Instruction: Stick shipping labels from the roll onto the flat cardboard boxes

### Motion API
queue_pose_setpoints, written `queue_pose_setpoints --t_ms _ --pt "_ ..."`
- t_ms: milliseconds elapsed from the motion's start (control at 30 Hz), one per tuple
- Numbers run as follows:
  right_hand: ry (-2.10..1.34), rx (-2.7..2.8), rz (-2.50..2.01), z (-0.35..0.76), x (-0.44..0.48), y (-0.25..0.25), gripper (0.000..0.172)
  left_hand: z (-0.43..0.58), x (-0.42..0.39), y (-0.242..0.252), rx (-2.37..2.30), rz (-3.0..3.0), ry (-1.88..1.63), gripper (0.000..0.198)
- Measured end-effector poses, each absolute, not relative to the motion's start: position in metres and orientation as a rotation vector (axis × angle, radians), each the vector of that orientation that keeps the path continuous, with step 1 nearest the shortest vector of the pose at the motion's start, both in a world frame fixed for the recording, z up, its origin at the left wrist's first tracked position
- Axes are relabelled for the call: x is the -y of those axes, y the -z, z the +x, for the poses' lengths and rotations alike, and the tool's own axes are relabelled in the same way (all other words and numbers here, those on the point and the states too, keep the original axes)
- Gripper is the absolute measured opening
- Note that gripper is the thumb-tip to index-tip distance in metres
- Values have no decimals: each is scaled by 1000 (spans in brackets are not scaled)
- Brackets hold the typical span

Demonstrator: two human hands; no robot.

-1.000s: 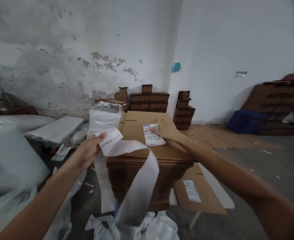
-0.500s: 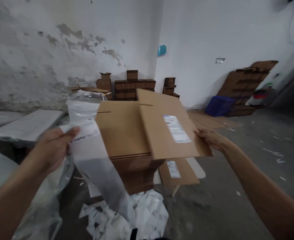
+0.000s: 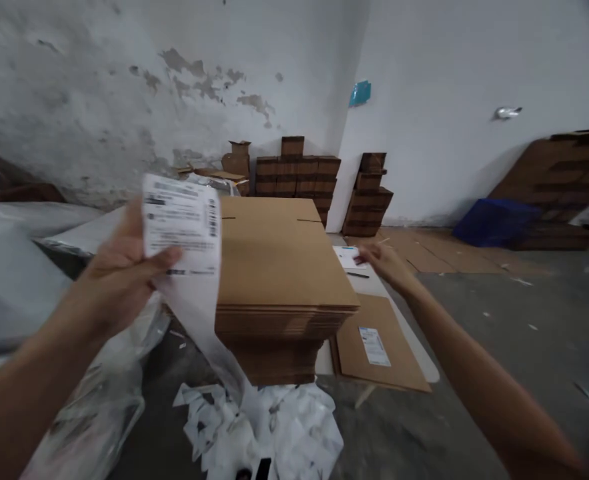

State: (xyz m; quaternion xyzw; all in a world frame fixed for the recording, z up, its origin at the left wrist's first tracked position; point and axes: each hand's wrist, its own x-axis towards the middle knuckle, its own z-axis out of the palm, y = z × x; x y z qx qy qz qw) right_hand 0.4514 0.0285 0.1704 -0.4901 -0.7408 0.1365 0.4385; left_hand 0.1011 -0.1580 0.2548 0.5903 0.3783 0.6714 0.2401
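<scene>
My left hand [image 3: 124,273] grips a long strip of printed shipping labels [image 3: 183,223], thumb across its front. The strip trails down into a crumpled white heap of paper [image 3: 299,427] below. A tall stack of flat brown cardboard [image 3: 279,257] stands between my hands. My right hand [image 3: 381,261] reaches over the white table [image 3: 419,347], fingers loosely bent and no cardboard in them, close to a white sheet [image 3: 347,257]. On the table's near part lies a flat cardboard piece [image 3: 374,307] bearing a white label [image 3: 374,347].
A dark pen [image 3: 357,275] lies on the table. Plastic-wrapped white bundles [image 3: 14,260] fill the left side. Brown cartons [image 3: 297,177] are piled along the wall, and a blue bin [image 3: 497,222] sits at the right near flattened cardboard [image 3: 437,250] on the floor.
My right hand has let go of the labelled cardboard piece, which now lies on the table to the right of the stack. My left hand has raised the label strip, its printed side now facing me.
</scene>
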Motion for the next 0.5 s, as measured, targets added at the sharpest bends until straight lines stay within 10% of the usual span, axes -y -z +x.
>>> queue_pose_setpoints --t_ms 167,333,500 --pt "-812 2099 -414 334 54 -277 76 105 157 -245 -1203 1838 -1400 18" --pt "-875 2155 -283 283 91 -294 27 95 172 -251 -1150 1636 -1381 28" --pt "-581 2143 -364 253 101 -275 18 83 178 -267 -973 933 -1624 39"
